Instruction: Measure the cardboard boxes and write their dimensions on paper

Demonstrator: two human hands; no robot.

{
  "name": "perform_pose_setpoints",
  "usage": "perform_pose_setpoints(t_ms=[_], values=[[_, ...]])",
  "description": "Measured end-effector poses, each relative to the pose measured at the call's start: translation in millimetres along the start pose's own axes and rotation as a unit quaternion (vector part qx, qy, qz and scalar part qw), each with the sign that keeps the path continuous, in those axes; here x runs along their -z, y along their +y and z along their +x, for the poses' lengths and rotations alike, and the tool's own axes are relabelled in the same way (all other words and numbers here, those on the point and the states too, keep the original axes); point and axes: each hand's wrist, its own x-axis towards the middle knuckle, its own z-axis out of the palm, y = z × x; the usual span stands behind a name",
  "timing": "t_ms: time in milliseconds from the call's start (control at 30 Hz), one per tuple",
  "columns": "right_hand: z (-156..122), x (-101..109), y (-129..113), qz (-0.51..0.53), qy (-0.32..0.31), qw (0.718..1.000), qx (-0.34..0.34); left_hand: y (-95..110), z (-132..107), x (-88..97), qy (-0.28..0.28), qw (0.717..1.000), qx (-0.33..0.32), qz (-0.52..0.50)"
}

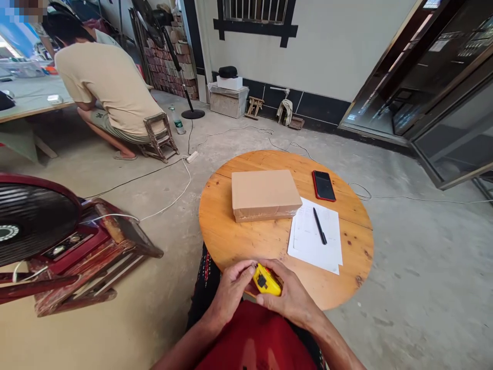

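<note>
A yellow tape measure (267, 281) with a black patch on its case is held over the near edge of the round wooden table (219, 236). Wrapped round the case from the right is my right hand (288, 294). My left hand (233, 283) is closed in a pinch at the left end of the tape measure, where the metal tip seems to be; its fingertips partly hide that end. Beyond my hands lies a brown cardboard box (265, 191) with clear tape along its side. White paper sheets (308, 252) lie to its right, with a black pen (319, 226) on top.
A phone (324, 185) in a red case lies at the table's far right. To the left, a fan (38, 226) rests on a wooden chair (111, 252). A person (103, 87) sits on a low stool at another table. Cables (169, 205) cross the floor.
</note>
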Motion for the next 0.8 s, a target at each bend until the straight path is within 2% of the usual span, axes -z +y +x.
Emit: perform_pose_setpoints(t_ms=[133,300,433,600,700,800], values=[[8.6,-6.7,9.2,-0.13,0.03,0.99,0.034,-4.6,5.3,13.0,0.015,0.998,-0.041,0.042],[26.6,-2.4,17.7,-0.278,0.041,0.958,0.051,-9.2,6.7,27.1,0.067,0.996,-0.033,0.049],[45.5,-2.6,12.7,-0.353,0.035,0.932,0.076,-5.5,3.8,30.3,0.076,0.995,-0.04,0.05],[58.8,-8.2,13.3,-0.388,0.011,0.915,0.111,-3.5,1.6,31.1,0.072,0.995,-0.049,0.049],[50.9,0.1,20.2,-0.368,0.024,0.92,0.135,-6.6,2.9,32.8,0.078,0.994,-0.053,0.055],[37.9,13.6,27.4,-0.363,0.052,0.922,0.128,-10.6,6.7,33.0,0.083,0.994,-0.05,0.056]])
